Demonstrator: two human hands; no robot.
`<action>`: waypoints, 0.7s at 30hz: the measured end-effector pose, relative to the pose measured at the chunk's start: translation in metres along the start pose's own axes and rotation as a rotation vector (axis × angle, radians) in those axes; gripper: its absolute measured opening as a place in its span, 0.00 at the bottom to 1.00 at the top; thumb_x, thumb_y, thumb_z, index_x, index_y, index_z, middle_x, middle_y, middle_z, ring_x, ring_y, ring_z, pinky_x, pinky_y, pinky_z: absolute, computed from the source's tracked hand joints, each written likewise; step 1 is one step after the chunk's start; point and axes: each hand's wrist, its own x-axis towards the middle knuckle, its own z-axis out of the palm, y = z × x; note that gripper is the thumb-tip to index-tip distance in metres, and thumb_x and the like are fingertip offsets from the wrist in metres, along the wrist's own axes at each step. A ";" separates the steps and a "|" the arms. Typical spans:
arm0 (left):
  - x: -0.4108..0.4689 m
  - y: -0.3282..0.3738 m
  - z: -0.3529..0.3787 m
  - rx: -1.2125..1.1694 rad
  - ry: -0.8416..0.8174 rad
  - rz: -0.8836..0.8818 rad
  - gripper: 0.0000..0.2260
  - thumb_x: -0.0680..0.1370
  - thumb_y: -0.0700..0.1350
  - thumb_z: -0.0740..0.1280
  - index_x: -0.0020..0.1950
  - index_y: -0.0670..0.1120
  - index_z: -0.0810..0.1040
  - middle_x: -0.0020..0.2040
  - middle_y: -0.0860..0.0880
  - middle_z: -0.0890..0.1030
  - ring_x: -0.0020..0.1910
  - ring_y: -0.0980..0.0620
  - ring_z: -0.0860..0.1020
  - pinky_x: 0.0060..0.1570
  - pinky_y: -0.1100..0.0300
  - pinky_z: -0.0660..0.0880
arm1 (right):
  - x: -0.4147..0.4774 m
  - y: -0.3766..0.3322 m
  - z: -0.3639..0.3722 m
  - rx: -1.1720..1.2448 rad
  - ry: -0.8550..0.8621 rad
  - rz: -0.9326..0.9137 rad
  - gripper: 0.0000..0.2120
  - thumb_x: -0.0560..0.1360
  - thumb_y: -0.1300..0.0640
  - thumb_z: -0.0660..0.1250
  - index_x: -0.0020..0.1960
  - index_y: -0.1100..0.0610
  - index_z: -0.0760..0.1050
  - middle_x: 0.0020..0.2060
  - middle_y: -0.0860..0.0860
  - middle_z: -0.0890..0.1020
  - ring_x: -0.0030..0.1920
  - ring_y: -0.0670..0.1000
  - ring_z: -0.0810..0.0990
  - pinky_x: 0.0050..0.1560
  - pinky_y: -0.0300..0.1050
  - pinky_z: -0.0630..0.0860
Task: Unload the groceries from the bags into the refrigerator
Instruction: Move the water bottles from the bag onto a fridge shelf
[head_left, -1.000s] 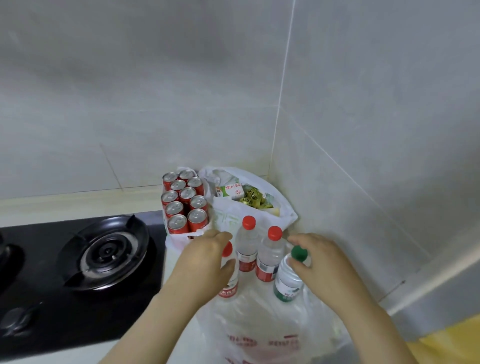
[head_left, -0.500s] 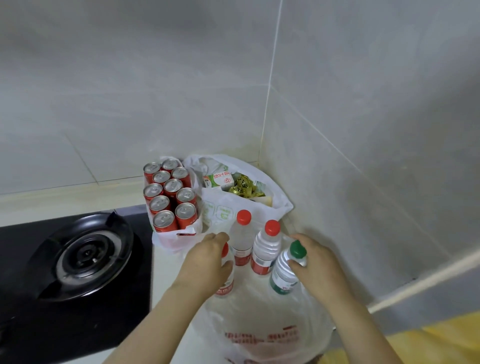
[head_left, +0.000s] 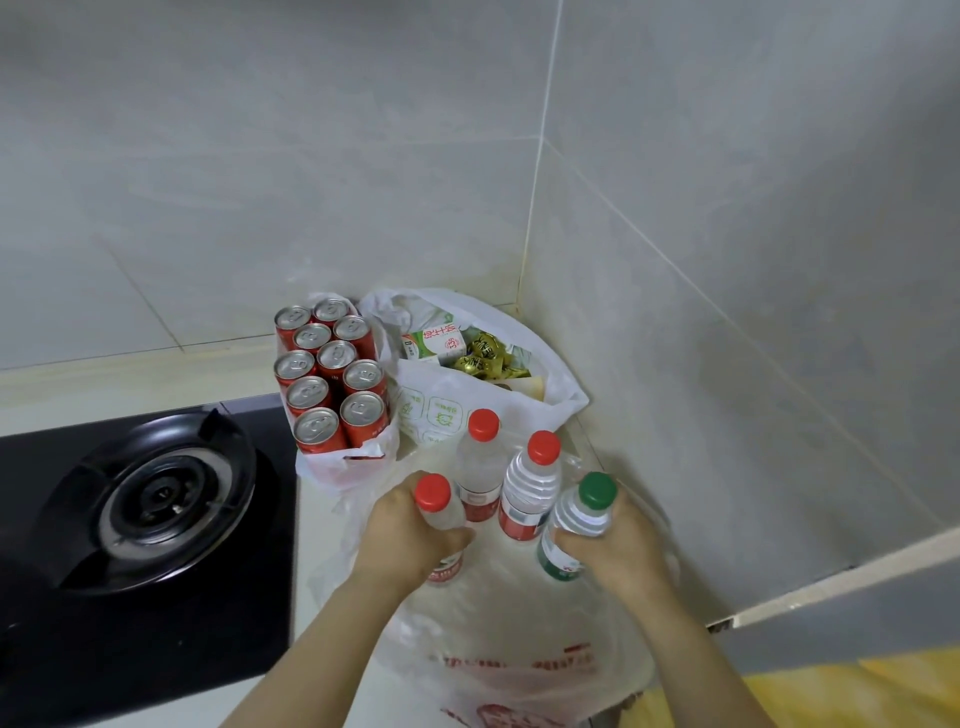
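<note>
1. Change, left: a second ago the left grip (head_left: 410, 540) lay over the top of the red-cap bottle (head_left: 441, 512), half hiding the cap. Now its fingers curl round the bottle's shoulder and the cap stands clear above them.
2. Change, right: earlier the right grip (head_left: 618, 551) had only fingertips at the cap of the green-cap bottle (head_left: 579, 517). Now it wraps the neck and shoulder, cap proud of the fist.
3. Each grip is closed round one bottle; neither is spread. Both bottles lean a little. Cannot tell whether their bases have left the bag floor, as plastic and hands hide them.
4. Place: both held bottles are inside the mouth of the front bag (head_left: 509, 654), which sits on the desk (head_left: 317, 525) at 6 o'clock of the view. The left-held one is at 9 o'clock of the bottle cluster, the right-held one at 3 o'clock.
5. Two bottles (head_left: 480, 467) with red caps stand untouched between the grips, at 12 o'clock of them.
6. Around: cans (head_left: 332, 374) in their own bag at 11 o'clock of the front bag. The back bag (head_left: 452, 415), with a carton and gold wrappers, is at 12 o'clock in the wall corner. The burner (head_left: 156, 493) is at 9 o'clock.
7. Reading: the reach looks finished and the hold secured, so lifting this first pair out seems the next step. Unloading has barely started, since every item seen is in a bag. No refrigerator in view.
8. Risk: the thin bag film may cling and ride up, and the close neighbours could tip.
</note>
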 end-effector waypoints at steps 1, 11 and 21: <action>0.001 0.001 0.001 0.013 0.002 0.001 0.20 0.63 0.45 0.79 0.48 0.52 0.74 0.39 0.60 0.75 0.42 0.54 0.75 0.36 0.67 0.67 | 0.001 0.001 0.000 -0.001 0.004 0.001 0.20 0.64 0.59 0.78 0.52 0.50 0.75 0.42 0.42 0.81 0.43 0.38 0.78 0.33 0.22 0.67; -0.008 -0.007 -0.003 0.042 -0.037 0.086 0.22 0.61 0.44 0.79 0.48 0.53 0.71 0.40 0.58 0.76 0.41 0.56 0.75 0.34 0.71 0.67 | -0.009 0.001 -0.001 -0.004 0.049 -0.011 0.22 0.61 0.57 0.79 0.50 0.46 0.74 0.42 0.41 0.80 0.45 0.43 0.79 0.40 0.32 0.69; -0.034 0.015 -0.042 -0.094 0.037 0.227 0.22 0.62 0.47 0.78 0.48 0.56 0.70 0.42 0.58 0.79 0.43 0.58 0.78 0.42 0.61 0.77 | -0.042 -0.061 -0.036 0.000 0.067 -0.170 0.15 0.61 0.50 0.79 0.43 0.46 0.77 0.37 0.42 0.83 0.38 0.41 0.81 0.39 0.39 0.78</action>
